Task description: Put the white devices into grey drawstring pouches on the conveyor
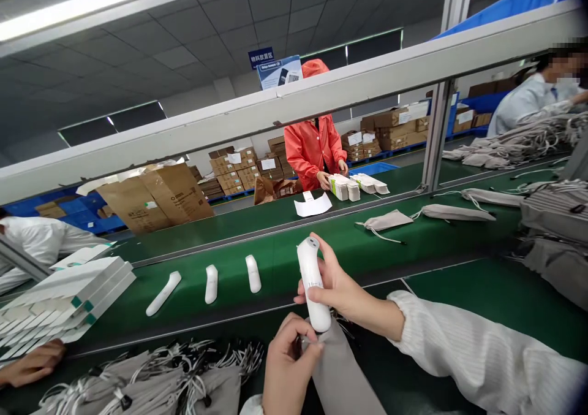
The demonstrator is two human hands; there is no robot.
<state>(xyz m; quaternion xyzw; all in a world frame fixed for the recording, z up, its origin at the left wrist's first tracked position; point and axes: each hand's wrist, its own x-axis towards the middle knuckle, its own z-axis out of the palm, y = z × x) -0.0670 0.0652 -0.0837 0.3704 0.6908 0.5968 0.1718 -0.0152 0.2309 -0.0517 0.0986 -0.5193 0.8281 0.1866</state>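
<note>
My right hand (337, 286) is wrapped round a white infrared thermometer (310, 274), held upright with its two-holed head at the top. The thermometer's lower end is at the mouth of a grey drawstring pouch (342, 372); whether its tip is inside I cannot tell. My left hand (291, 360) pinches the edge of that pouch, which hangs down toward me. Three more thermometers, one of them a slanted thermometer (164, 293), lie spaced out on the green conveyor belt (193, 280). To the left of my left hand is a heap of grey drawstring pouches (156, 381) with white cords.
White boxes (78, 286) are stacked at left, beside another person's hand (34, 363). Filled pouches (388, 220) lie on the belt at right, near a larger pouch pile (558, 219). Across the line, a person in a red coat (315, 148) handles white packs (344, 187).
</note>
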